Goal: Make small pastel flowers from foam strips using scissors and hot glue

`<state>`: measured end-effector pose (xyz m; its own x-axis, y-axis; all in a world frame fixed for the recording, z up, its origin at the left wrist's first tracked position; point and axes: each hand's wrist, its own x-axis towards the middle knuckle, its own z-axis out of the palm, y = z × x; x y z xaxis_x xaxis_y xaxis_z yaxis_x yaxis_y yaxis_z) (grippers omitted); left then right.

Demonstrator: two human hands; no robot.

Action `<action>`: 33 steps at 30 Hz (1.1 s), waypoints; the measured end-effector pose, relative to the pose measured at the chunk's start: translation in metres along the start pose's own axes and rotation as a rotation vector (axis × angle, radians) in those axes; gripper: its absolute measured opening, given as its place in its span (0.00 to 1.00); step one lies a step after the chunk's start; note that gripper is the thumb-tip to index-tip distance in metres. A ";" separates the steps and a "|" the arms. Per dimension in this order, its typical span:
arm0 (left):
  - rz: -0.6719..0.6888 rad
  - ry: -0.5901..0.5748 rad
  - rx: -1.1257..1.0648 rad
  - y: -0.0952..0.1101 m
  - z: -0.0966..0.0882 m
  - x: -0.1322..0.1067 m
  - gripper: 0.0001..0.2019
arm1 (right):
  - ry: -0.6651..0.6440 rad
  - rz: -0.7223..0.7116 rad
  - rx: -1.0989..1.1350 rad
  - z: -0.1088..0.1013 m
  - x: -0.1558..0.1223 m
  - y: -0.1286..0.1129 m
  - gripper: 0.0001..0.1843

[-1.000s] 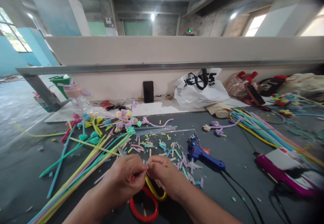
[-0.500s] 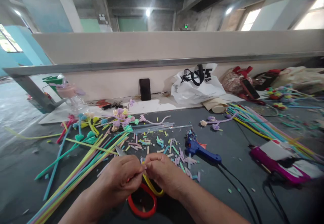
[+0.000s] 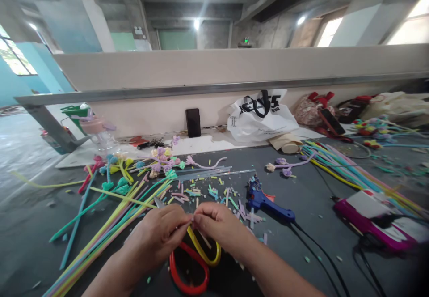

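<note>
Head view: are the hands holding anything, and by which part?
Cannot tell: the left hand and right hand meet at the fingertips, hiding anything pinched there. Scissors with red and yellow loop handles show beneath; any hold is hidden.

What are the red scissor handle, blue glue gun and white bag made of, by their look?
Red scissor handle: probably smooth plastic, evenly coloured. Blue glue gun: likely hard plastic, smooth, moulded-looking. White bag: perhaps thin plastic or coated fabric, creased and slightly shiny.
</note>
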<state>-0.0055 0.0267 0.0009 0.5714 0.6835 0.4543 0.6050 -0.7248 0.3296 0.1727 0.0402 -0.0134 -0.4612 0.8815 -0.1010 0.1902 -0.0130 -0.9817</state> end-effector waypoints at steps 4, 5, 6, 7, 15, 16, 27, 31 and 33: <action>0.024 0.056 0.007 0.001 -0.001 0.003 0.07 | 0.072 -0.041 -0.149 -0.003 0.000 -0.002 0.09; 0.028 0.078 0.009 0.001 -0.002 0.004 0.07 | 0.092 -0.058 -0.165 -0.004 0.001 -0.003 0.09; 0.030 0.097 0.010 0.001 -0.003 0.005 0.08 | 0.108 -0.073 -0.172 -0.005 0.001 -0.005 0.09; 0.031 0.113 0.009 0.001 -0.004 0.005 0.08 | 0.120 -0.088 -0.180 -0.006 0.001 -0.006 0.10; -0.049 0.075 -0.010 0.005 -0.002 0.005 0.07 | 0.060 -0.226 -0.367 -0.007 0.000 -0.005 0.12; -0.072 0.059 -0.017 0.006 -0.001 0.004 0.07 | 0.047 -0.265 -0.398 -0.007 0.000 -0.003 0.12; -0.156 0.025 -0.141 -0.005 0.006 0.005 0.08 | 0.147 -0.589 -0.846 -0.002 -0.004 0.002 0.13; -0.140 0.020 -0.166 -0.001 0.004 0.009 0.09 | 0.193 -0.616 -0.892 -0.002 -0.004 0.001 0.12; -0.131 0.026 -0.149 0.001 0.001 0.013 0.09 | 0.230 -0.584 -0.853 -0.005 -0.001 0.001 0.13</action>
<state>0.0033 0.0344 0.0060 0.4780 0.7715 0.4198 0.5830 -0.6362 0.5053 0.1774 0.0417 -0.0133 -0.5194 0.7135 0.4703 0.5784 0.6987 -0.4210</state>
